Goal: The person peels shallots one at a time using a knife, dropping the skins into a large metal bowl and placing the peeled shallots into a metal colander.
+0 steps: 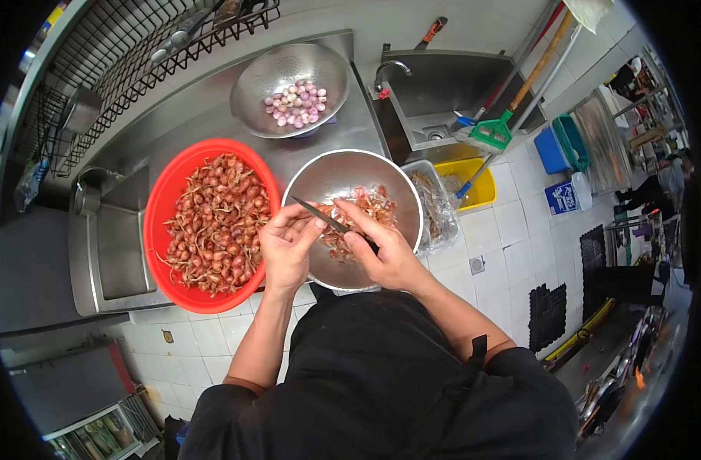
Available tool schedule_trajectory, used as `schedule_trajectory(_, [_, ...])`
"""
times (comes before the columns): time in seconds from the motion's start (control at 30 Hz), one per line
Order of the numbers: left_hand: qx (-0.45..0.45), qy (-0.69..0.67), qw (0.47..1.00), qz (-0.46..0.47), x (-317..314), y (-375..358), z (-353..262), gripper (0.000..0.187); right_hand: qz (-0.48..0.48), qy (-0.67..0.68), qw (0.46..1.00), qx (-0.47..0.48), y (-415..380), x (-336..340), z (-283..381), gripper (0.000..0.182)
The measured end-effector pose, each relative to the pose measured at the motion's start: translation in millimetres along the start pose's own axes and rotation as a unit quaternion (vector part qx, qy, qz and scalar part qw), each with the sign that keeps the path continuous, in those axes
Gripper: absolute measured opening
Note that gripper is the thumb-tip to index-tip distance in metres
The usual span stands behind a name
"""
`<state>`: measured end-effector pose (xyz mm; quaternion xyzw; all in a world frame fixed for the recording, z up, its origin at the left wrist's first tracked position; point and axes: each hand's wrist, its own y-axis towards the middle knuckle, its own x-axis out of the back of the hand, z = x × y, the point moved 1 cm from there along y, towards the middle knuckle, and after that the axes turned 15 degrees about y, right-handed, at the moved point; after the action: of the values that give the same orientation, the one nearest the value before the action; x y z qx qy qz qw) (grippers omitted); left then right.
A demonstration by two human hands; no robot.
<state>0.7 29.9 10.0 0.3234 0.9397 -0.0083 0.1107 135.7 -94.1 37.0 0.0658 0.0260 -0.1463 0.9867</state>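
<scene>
My right hand (382,250) is wrapped round the handle of a small dark knife (320,214), whose blade points up and left toward my other hand. My left hand (286,244) is closed in a pinch beside the blade; what lies between its fingers is too small to make out. Both hands are over a steel bowl (350,159) with reddish shallot skins (379,205) inside. To the left, a red basin (157,230) is heaped with unpeeled shallots (216,222). Peeled shallots (295,103) lie in a perforated steel colander (252,80) behind.
A steel counter (185,126) carries the containers, with a sink basin (120,253) at left. Right of the bowl are a clear bag-lined tub (435,201) and a yellow bin (484,188). A green broom (494,135) leans near another sink (435,126). A wire rack (128,69) hangs upper left.
</scene>
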Motion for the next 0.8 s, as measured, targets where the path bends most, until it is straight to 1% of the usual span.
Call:
schedule_trajectory(0.07, [-0.013,0.067,0.998,-0.002,-7,0,-11,0.026,-0.020,-0.008,0.999,0.024,0,-1,-1,0.047])
schedule_trajectory(0.1, [-0.014,0.068,0.998,0.000,-10,1,-14,0.026,-0.021,-0.008,0.999,0.025,1,-2,-2,0.047])
schedule_trajectory(0.17, [-0.029,0.107,0.994,-0.019,-15,-2,-16,0.026,-0.061,-0.026,0.992,0.105,1,-6,-4,0.045])
schedule_trajectory(0.2, [-0.031,0.107,0.994,-0.018,-18,-2,-13,0.026,-0.061,-0.026,0.992,0.107,0,-8,-3,0.045])
schedule_trajectory(0.27, [-0.154,0.151,0.975,-0.056,-21,-4,-7,0.026,-0.075,0.125,0.989,0.002,-3,-10,-3,0.043])
schedule_trajectory(0.3, [-0.154,0.151,0.975,-0.056,-22,-6,-8,0.026,-0.074,0.125,0.989,0.002,-3,-11,-4,0.043])
schedule_trajectory(0.37, [-0.229,0.314,0.918,-0.074,-24,-9,-15,0.026,-0.090,0.138,0.986,0.018,-2,-12,-9,0.042])
schedule_trajectory(0.4, [-0.230,0.314,0.918,-0.076,-24,-8,-15,0.026,-0.089,0.137,0.986,0.018,0,-14,-9,0.042])
schedule_trajectory(0.47, [-0.355,0.452,0.811,-0.110,-26,-7,-17,0.027,-0.125,0.195,0.973,0.001,3,-18,-11,0.037])
schedule_trajectory(0.5, [-0.355,0.452,0.811,-0.110,-26,-5,-15,0.027,-0.124,0.195,0.973,0.001,4,-18,-10,0.037])
schedule_trajectory(0.57, [-0.416,0.443,0.787,-0.107,-26,-4,-9,0.024,-0.104,0.247,0.963,-0.031,8,-16,-10,0.030])
schedule_trajectory(0.6, [-0.416,0.443,0.787,-0.108,-25,-4,-7,0.024,-0.104,0.247,0.963,-0.031,8,-14,-7,0.030])
schedule_trajectory(0.67, [-0.429,0.439,0.786,-0.070,-25,-7,-4,0.028,-0.108,0.347,0.917,-0.162,7,-9,1,0.025])
schedule_trajectory(0.7, [-0.430,0.438,0.786,-0.070,-27,-9,-6,0.028,-0.107,0.347,0.918,-0.161,7,-6,5,0.025])
schedule_trajectory(0.73, [-0.267,0.267,0.923,-0.077,-28,-8,-6,0.032,-0.091,0.360,0.911,-0.178,8,-3,9,0.026])
schedule_trajectory(0.77, [-0.085,0.075,0.991,-0.077,-28,-6,-4,0.036,-0.075,0.373,0.904,-0.194,9,-1,10,0.026])
schedule_trajectory(0.8, [-0.056,0.019,0.997,-0.045,-20,0,1,0.037,-0.082,0.356,0.912,-0.188,7,0,8,0.026])
